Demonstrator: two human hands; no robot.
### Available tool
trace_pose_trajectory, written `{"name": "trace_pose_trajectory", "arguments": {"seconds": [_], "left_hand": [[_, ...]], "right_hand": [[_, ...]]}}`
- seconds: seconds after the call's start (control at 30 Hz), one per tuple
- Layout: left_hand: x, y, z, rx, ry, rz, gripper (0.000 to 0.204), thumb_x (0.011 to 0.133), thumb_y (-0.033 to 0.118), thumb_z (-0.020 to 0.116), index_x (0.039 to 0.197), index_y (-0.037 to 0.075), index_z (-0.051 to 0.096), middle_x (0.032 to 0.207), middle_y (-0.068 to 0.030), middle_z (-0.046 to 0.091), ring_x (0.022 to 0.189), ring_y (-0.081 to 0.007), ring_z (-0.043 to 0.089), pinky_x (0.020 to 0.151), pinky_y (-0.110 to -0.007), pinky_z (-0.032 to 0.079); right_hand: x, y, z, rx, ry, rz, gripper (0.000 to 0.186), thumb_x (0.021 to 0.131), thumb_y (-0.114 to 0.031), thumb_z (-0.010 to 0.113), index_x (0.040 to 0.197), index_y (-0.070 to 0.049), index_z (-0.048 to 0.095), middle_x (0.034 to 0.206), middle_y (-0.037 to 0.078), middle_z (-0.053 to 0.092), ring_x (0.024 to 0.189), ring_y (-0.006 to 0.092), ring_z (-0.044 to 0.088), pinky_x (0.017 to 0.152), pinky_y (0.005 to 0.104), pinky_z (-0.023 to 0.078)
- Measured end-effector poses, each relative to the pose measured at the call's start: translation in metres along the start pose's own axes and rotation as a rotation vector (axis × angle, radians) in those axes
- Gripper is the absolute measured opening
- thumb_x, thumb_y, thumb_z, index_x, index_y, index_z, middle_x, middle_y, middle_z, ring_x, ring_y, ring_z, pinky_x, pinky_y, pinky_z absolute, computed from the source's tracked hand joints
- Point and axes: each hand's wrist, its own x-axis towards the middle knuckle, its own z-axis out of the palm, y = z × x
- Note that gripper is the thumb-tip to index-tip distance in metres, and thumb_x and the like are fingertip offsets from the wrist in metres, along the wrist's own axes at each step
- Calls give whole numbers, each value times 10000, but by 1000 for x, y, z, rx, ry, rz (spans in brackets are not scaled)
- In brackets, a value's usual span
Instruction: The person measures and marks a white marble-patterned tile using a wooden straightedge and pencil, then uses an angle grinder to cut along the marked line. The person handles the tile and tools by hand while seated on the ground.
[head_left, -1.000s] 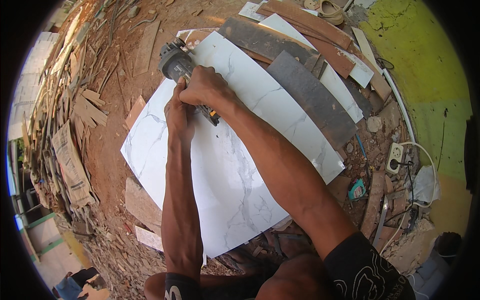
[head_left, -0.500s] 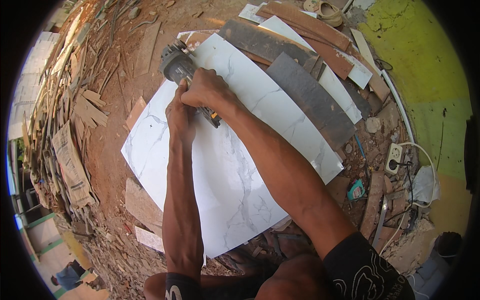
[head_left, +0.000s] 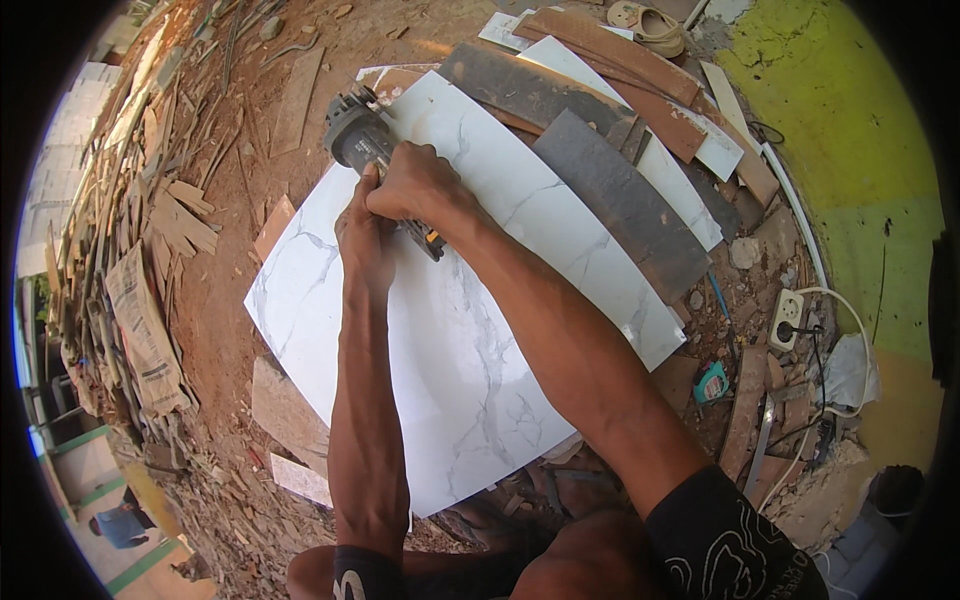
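A large white marble-patterned tile [head_left: 455,345] lies before me. At its far edge rests a dark handheld power cutter [head_left: 361,135] with a small yellow part at its near end. My right hand [head_left: 415,183] is closed around the cutter's body from above. My left hand [head_left: 362,225] grips it from the left, thumb pointing up along the casing, close against my right hand. The cutter's blade and its line of contact with the tile cannot be made out.
Dark and brown tile offcuts [head_left: 620,190] are stacked to the right. Beyond are a white power strip [head_left: 788,318] with a cord, a teal tape measure [head_left: 711,382] and a yellow-green wall [head_left: 840,130]. Wood scraps [head_left: 180,220] litter the left; a person [head_left: 122,527] is at lower left.
The cutter and both my hands have shifted slightly nearer to me and to the right, the grip unchanged. The person at lower left has come further into view.
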Motion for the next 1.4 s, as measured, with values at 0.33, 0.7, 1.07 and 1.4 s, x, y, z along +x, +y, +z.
{"name": "trace_pose_trajectory", "arguments": {"seconds": [0.33,0.7,1.07,1.4], "left_hand": [[-1,-3,-2,-16,-4,5,391,929,445,713,970,56,708,770,29,594,644,-65,472,583,-241,362],[0,-4,1,-50,-24,-1,376,937,425,714,978,51,711,778,25,606,641,-63,474,583,-240,368],[-1,-5,-2,-42,-21,-5,376,929,430,721,945,55,704,751,31,585,626,-61,456,576,-237,353],[-5,-5,1,-67,-25,-1,381,930,418,733,980,41,713,808,6,636,674,-72,521,620,-242,416]], "right_hand": [[0,3,4,-13,19,-6,473,725,-241,704,1037,114,693,1093,334,691,1043,448,706,880,450,593],[3,5,4,-16,32,6,477,719,-246,702,1028,117,693,1113,343,680,1052,449,701,877,454,592],[-2,3,2,-9,9,13,491,740,-252,705,1068,112,686,1121,341,680,1062,456,696,893,458,588],[-4,4,2,-38,16,28,484,746,-253,701,1069,107,686,1128,333,681,1072,452,694,894,459,589]]}}
